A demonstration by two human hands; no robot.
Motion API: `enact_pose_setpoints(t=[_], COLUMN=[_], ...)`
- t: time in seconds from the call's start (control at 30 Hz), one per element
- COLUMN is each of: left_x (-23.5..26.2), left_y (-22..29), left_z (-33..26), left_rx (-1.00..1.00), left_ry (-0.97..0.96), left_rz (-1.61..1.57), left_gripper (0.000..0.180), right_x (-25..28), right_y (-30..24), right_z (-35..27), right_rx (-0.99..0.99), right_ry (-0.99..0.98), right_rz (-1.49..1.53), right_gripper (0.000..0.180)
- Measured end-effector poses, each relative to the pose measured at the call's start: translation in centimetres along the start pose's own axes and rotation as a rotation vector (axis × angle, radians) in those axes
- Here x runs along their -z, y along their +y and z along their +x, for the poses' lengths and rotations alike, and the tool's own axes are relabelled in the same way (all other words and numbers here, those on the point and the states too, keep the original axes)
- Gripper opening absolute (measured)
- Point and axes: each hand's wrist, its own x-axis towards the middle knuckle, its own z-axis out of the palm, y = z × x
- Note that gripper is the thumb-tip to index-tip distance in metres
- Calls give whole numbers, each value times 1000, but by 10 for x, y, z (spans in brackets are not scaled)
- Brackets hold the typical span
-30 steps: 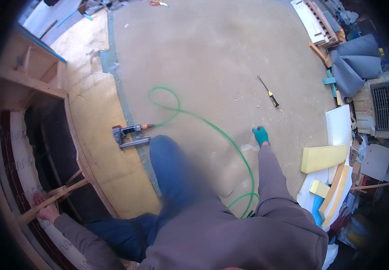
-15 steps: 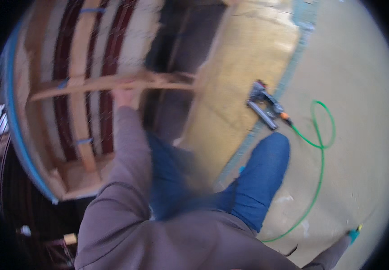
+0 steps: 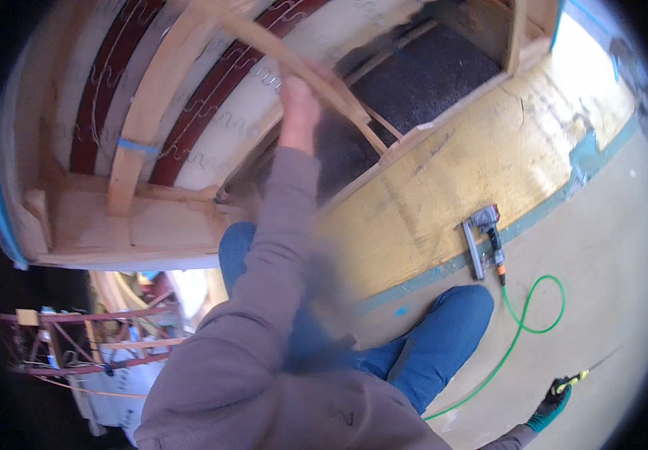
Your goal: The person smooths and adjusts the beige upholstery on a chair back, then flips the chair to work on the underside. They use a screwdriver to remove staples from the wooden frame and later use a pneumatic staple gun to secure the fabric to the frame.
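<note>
Wooden slat (image 3: pixel 294 64) sits high up against the sofa frame (image 3: pixel 136 150), and your left hand (image 3: pixel 299 112) is wrapped around it. Hold it firm near the middle so it does not wobble, and keep it flat on the frame. Your right hand (image 3: pixel 553 405), in a green glove, is low by the floor. It grips a screwdriver (image 3: pixel 577 377) with a yellow handle. A nail gun (image 3: pixel 484 240) lies on the yellow foam (image 3: pixel 444 180), with its green hose (image 3: pixel 523 330) beside your knee.
</note>
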Motion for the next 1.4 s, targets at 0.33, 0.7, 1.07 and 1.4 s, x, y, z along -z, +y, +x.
enact_pose_setpoints(t=[0.33,0.7,1.07,1.4], left_x=[117,128,127,123], left_y=[-159,-152,-178,-152], left_z=[-37,51,38,20], left_rx=[466,33,-317,-133], left_ry=[209,73,192,105], left_rz=[-25,317,333,25], left_gripper=[29,30,26,30], right_x=[-567,-798,-896,-940], right_y=[-38,-7,45,24], right_z=[-197,-290,-280,-330], right_rx=[-171,226,885,1185], right_ry=[-806,-880,-873,-911], right_rz=[-549,-596,-836,-984], right_gripper=[52,51,46,47])
